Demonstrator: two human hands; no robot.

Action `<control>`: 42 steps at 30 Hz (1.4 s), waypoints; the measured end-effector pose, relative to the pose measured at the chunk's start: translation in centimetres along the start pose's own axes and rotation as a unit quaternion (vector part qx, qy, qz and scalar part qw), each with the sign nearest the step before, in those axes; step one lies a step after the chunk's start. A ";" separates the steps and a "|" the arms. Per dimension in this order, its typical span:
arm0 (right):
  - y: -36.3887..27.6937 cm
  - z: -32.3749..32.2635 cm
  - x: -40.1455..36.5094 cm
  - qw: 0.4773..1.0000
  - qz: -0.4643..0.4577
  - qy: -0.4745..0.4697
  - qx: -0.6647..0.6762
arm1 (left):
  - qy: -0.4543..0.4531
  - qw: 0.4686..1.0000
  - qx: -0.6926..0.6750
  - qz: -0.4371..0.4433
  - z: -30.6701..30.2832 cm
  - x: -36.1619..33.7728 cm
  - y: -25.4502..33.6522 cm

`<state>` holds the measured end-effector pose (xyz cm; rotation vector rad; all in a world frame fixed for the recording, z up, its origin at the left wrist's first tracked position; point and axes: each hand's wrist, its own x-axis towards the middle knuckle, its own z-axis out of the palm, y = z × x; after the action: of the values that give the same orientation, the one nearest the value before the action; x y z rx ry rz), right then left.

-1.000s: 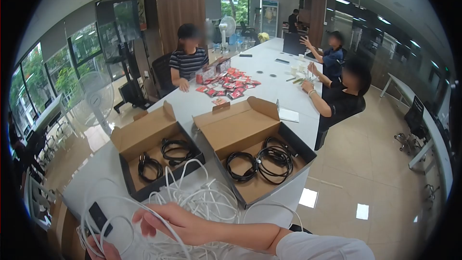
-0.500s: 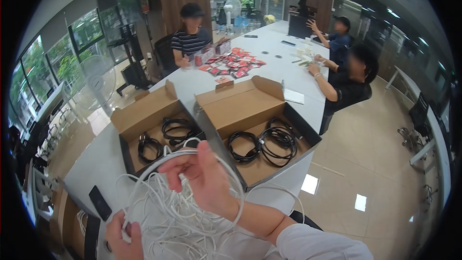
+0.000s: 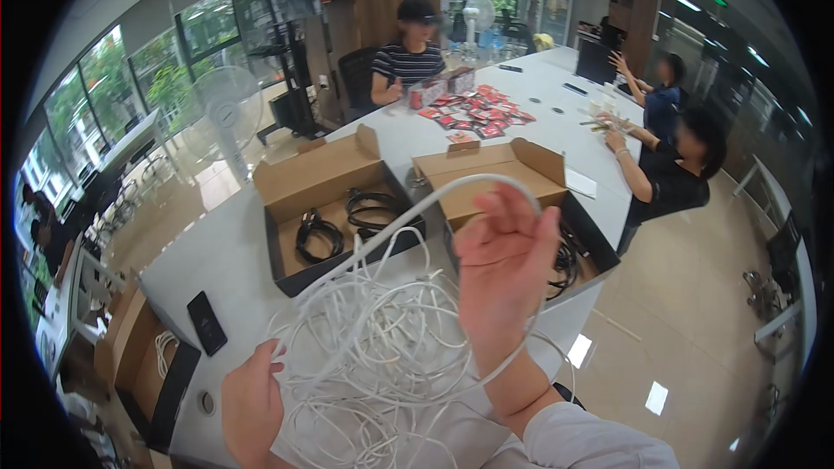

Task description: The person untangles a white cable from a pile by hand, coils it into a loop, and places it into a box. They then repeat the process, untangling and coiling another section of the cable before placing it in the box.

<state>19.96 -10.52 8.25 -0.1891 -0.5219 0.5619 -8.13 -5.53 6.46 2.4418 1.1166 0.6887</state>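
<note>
A loop of white cable point(image 3: 408, 210) arches from my left hand up and over to my right hand. My left hand point(image 3: 252, 395), low on the left, is closed on the cable. My right hand point(image 3: 504, 265) is raised with its palm showing and its fingers loosely bent and apart. The cable passes behind its fingertips and thumb, and nothing shows in the palm. Below both hands a tangled pile of white cables point(image 3: 391, 330) spreads over the table point(image 3: 208, 252).
Beyond the pile stand two open cardboard boxes point(image 3: 404, 234) point(image 3: 599, 265) with coiled black cables point(image 3: 320, 236). A phone point(image 3: 207, 323) lies left, near another box point(image 3: 165, 395) with a white coil. Red packets point(image 3: 486, 111) lie farther back. Several people sit around the table.
My right hand has risen and moved right, and the cable loop has stretched wider between my hands. The camera view has shifted, so the boxes and table appear farther right.
</note>
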 end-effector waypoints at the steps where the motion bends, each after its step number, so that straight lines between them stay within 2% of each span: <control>1: -0.1 0.0 0.1 1.000 -0.018 0.010 0.006 | 0.005 1.000 -0.011 0.004 0.1 0.2 0.1; 5: -0.1 0.1 0.2 0.999 -0.040 0.023 0.017 | 0.053 0.997 -0.051 0.004 0.3 0.5 0.0; 7: 0.1 0.1 0.2 0.999 -0.053 0.007 0.005 | 0.095 0.991 -0.092 -0.028 0.2 0.8 0.3; 8: 0.1 0.0 0.2 0.997 -0.068 -0.019 -0.025 | 0.116 0.986 -0.112 -0.043 0.2 1.0 0.5; 11: 0.3 0.6 0.2 0.987 -0.085 -0.002 -0.139 | 0.181 0.963 -0.183 -0.080 0.4 1.5 1.1; 15: 1.0 2.0 -0.2 0.972 -0.005 -0.019 -0.233 | 0.209 0.950 -0.220 -0.071 0.5 1.5 1.1; 16: 1.1 1.5 -0.2 0.974 0.026 -0.067 -0.217 | 0.230 0.947 -0.217 -0.053 0.7 1.5 0.8; 19: 3.0 0.9 0.1 0.934 0.026 -0.170 -0.313 | 0.259 0.950 -0.173 -0.011 0.8 1.4 0.3; 23: 4.4 0.2 -1.2 0.746 0.063 -0.427 -0.508 | 0.302 0.926 -0.226 -0.001 1.7 1.6 0.4; 24: 4.6 0.2 -1.4 0.657 0.046 -0.483 -0.578 | 0.310 0.917 -0.251 -0.002 1.9 1.6 0.4; 28: 6.0 0.3 -2.6 0.615 0.054 -0.558 -0.554 | 0.322 0.894 -0.311 0.032 2.0 1.7 -0.1; 31: 6.4 0.3 -2.9 0.528 0.157 -0.576 -0.604 | 0.337 0.871 -0.353 0.059 2.0 1.5 0.0; 32: 6.7 0.1 -3.1 0.571 0.117 -0.569 -0.579 | 0.342 0.862 -0.368 0.062 1.9 1.4 0.1; 35: 7.8 -0.5 -3.2 0.593 0.129 -0.581 -0.542 | 0.367 0.844 -0.387 0.054 1.6 1.3 0.1; 38: 7.9 0.3 -3.0 0.726 0.147 -0.441 -0.506 | 0.387 0.827 -0.406 0.033 1.2 1.3 -0.5; 41: 7.5 -0.6 -1.6 0.787 0.126 -0.295 -0.526 | 0.413 0.801 -0.433 0.002 0.3 1.2 -1.2; 42: 7.0 -0.6 -1.0 0.834 0.153 -0.240 -0.472 | 0.422 0.793 -0.439 -0.004 -0.2 1.0 -1.4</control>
<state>16.37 -5.23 5.15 -1.1146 -1.2607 0.6251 -8.47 -3.87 6.18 1.2934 0.7421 1.8889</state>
